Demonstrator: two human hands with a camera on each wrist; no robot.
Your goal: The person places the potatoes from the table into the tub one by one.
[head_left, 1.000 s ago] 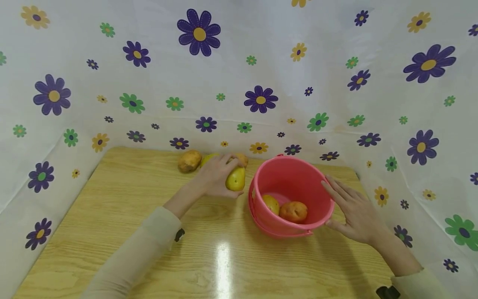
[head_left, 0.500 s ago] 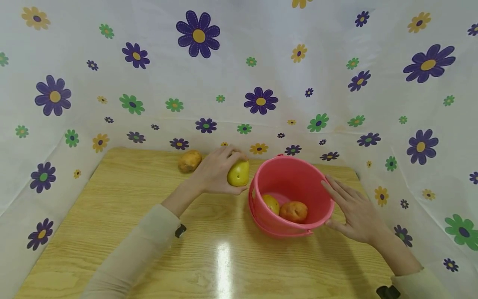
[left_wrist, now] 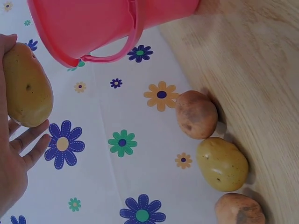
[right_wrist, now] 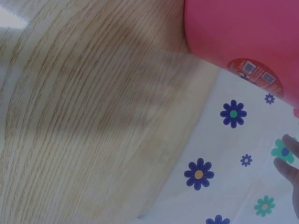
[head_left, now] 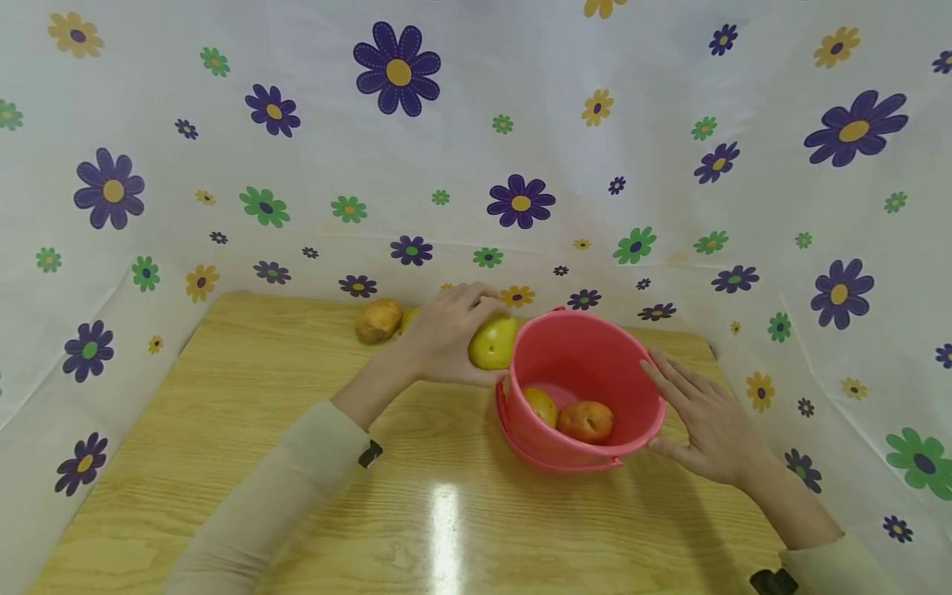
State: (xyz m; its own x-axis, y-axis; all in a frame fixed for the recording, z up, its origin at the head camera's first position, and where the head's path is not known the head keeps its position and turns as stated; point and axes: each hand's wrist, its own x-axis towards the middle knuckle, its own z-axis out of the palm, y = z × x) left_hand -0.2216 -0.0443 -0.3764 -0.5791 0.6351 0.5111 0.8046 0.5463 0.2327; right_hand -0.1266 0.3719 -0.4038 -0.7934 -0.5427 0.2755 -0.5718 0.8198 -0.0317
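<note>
My left hand [head_left: 446, 339] grips a smooth yellow potato [head_left: 493, 343], raised right at the left rim of a pink bucket [head_left: 580, 351]. Seen from the left wrist, this potato [left_wrist: 28, 86] has small dark specks, and the fingers lie along one side of it. Inside the bucket lie a reddish-brown potato [head_left: 586, 422] and a yellow potato [head_left: 540, 406], the latter partly hidden by the wall. On the bucket's right side, my right hand [head_left: 706, 426] rests with straight fingers at the rim, holding nothing. The bucket's handle [left_wrist: 133, 42] hangs down its left side.
Along the wooden table's back edge sit a brown potato [left_wrist: 196, 114], a yellow potato [left_wrist: 222, 163] and another brown potato [head_left: 378, 321]; my left hand partly hides them in the head view. A white flowered cloth [head_left: 312, 149] rises behind and beside the table [head_left: 260, 397].
My left hand has carried the yellow potato to the right and slightly up, to the bucket's rim. My right hand and the bucket have stayed in place.
</note>
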